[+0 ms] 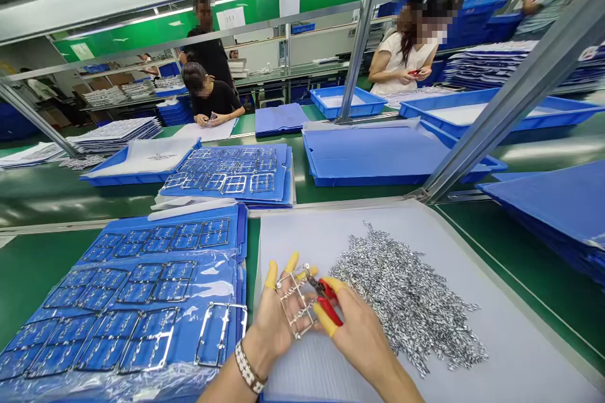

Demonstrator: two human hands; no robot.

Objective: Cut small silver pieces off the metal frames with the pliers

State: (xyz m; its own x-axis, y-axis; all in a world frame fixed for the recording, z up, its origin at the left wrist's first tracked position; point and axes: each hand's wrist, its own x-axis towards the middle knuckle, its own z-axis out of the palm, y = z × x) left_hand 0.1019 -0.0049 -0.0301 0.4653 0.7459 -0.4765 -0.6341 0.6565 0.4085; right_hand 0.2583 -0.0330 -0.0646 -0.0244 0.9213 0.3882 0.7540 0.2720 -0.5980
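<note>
My left hand, with yellow finger cots and a beaded bracelet, holds a small silver metal frame across its palm and fingers. In my right hand, also wearing yellow finger cots, are red-handled nippers. The jaws of the nippers meet the frame's upper right side; whether they are closed on the metal I cannot tell. Right of my hands lies a large heap of small silver metal pieces on white sheeting.
Rows of metal frames lie on blue sheets under clear plastic at the left. Blue trays and stacked sheets stand beyond. A slanted metal post rises at the right. Co-workers sit across the bench.
</note>
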